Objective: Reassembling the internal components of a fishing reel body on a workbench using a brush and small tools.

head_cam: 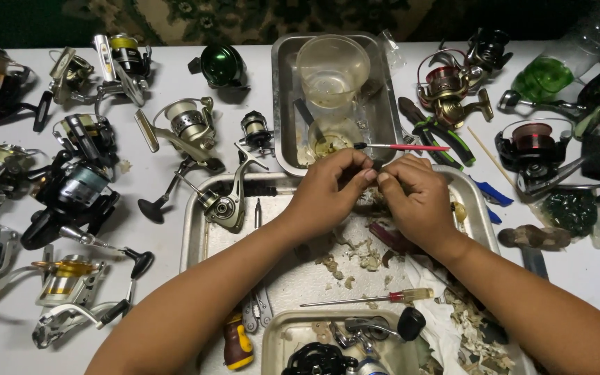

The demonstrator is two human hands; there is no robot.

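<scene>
Two hands meet over the far edge of a metal tray (196,229) on the white bench (578,271). The left hand (324,191) and right hand (414,198) have their fingers (364,176) pinched together on something small between them; it is hidden by the fingertips, so what it is cannot be told. Just at 12 o'clock from the hands lies a thin red-handled tool (404,146), resting across the edge of a deeper steel pan (282,104) that holds a clear plastic cup (332,69). In the tray, at 9 o'clock from the hands, sits a silver reel body (225,205); at 6 o'clock lie pale scraps (362,260) and a screwdriver (376,298) with a red and clear handle. A smaller tray (276,347) at the near edge holds dark parts. Many fishing reels (78,187) crowd the bench from 9 to 11 o'clock, and more reels (532,146) lie at 2 o'clock, with green-handled pliers (439,135) near them.
</scene>
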